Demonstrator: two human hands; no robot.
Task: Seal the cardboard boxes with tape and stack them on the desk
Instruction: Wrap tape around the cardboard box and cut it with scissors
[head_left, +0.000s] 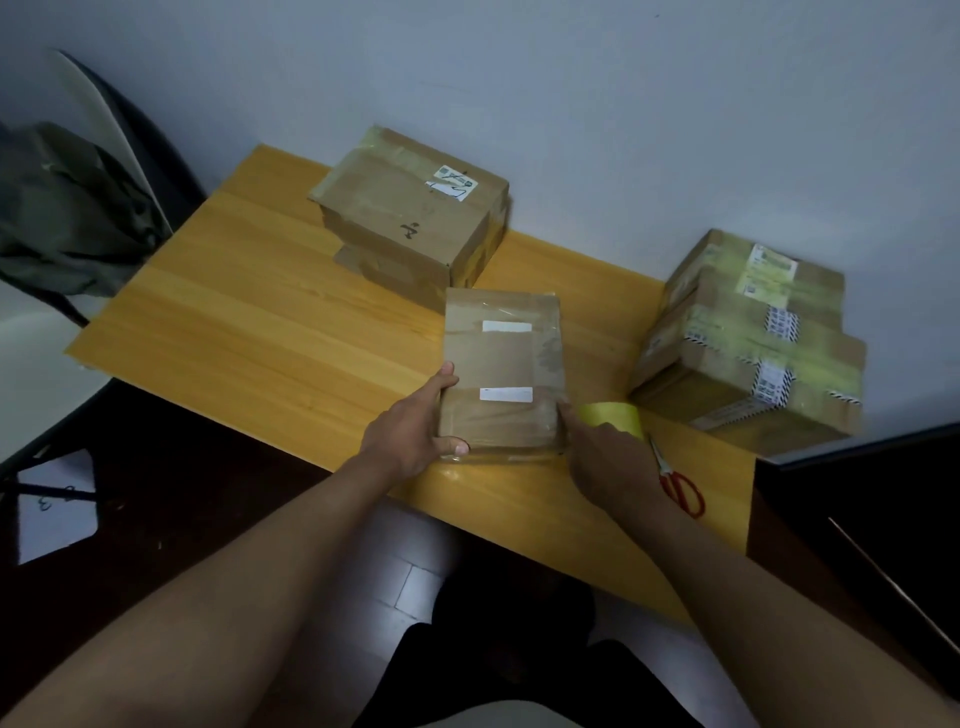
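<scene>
- Head view, centre of the frame: a small cardboard box (501, 371) lies flat on the wooden desk (249, 312), near its front edge, with two white labels on its top and clear tape across it.
- The left hand (415, 434) grips the box's left near corner, thumb curled onto the front edge and fingers up along the left side.
- The right hand (608, 462) sits at the box's lower right corner, fingertips touching that side; whether it pinches anything there cannot be told.
- Just behind the right hand, a roll of yellow tape (613, 415) rests on the desk, beside the box.
- Lower right of the desk: red-handled scissors (680, 486) lie near the edge, partly hidden by the right wrist.
- Upper centre: a stack of taped boxes (415, 218) stands against the wall, just behind the small box.
- Right side: another stack of boxes (753, 338), banded with yellowish tape, sits well apart from the first stack.
- Upper left: a chair (130, 145) carries a dark green bag (67, 208).
</scene>
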